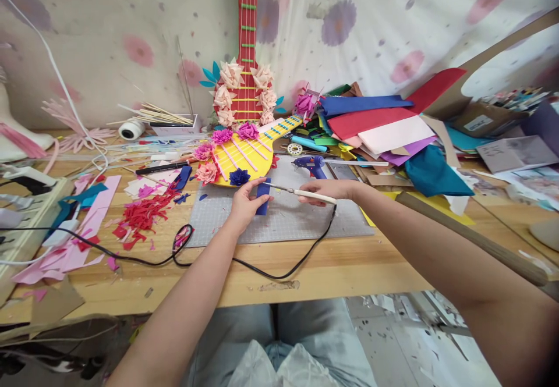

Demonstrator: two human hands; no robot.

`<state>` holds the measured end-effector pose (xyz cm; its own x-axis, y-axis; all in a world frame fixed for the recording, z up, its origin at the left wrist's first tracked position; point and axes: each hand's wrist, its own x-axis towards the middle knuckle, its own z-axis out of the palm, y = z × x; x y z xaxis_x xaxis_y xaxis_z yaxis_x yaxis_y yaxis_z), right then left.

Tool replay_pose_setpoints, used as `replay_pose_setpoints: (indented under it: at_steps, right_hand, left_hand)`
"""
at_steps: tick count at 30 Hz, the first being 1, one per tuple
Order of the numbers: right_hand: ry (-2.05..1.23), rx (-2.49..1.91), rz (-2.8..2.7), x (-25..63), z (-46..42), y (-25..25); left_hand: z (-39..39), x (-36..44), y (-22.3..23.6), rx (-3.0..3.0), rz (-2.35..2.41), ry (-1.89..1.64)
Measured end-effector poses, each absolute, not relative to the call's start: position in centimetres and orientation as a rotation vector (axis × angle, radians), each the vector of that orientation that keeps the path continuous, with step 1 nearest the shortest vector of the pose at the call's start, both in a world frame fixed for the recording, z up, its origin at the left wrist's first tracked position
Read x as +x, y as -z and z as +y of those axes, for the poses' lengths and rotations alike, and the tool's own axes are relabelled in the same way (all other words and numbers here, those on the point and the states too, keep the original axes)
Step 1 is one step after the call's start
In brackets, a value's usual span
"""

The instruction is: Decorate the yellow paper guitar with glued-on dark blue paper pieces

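Head view: the left hand (245, 205) has its fingers clamped on a dark-blue rectangular paper strip (262, 196) over the grey gridded cutting mat (288, 225); the right hand (325, 188) grips white-handled metal scissors (315, 195) against it.

The strip (263, 191) looks matt and papery, the scissors (290, 190) metal with plastic handles (316, 195), the table (336, 267) wood.

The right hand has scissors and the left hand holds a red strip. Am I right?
Not quite: the strip is blue, not red, as the head view shows. The left hand does hold it, and the right hand has the scissors.
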<state>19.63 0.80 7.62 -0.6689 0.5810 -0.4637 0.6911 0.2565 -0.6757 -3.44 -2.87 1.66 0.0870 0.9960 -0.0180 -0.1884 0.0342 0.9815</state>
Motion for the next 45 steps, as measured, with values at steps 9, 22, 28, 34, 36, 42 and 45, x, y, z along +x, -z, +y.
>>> replay_pose_setpoints:
  at_steps: [9,22,28,34,36,42,45]
  right_hand:
    - [1.513,1.304,2.292,20.6,-0.8,-7.8]
    - [1.384,1.229,2.364,19.2,0.3,-7.8]
    - [1.417,1.292,2.343,19.2,0.6,-7.3]
    - [1.493,1.321,2.296,19.3,0.9,-7.2]
    - [1.504,1.309,2.311,19.4,1.0,-7.2]
    - [1.544,1.326,2.303,19.6,1.3,-7.1]
    - [1.591,1.347,2.286,19.5,1.3,-6.9]
  left_hand:
    - [-2.8,-3.0,-1.8,1.1,1.046,-1.222]
    - [-2.8,-3.0,-1.6,1.148,1.02,-1.151]
    - [-2.6,-2.8,-1.7,1.111,1.018,-1.165]
    - [-2.6,-2.7,-1.8,1.108,1.005,-1.174]
    - [-2.7,-2.7,-1.7,1.108,1.006,-1.174]
    - [-2.7,-2.7,-1.8,1.108,1.002,-1.175]
    - [-2.6,-2.7,-1.8,1.109,1.012,-1.174]
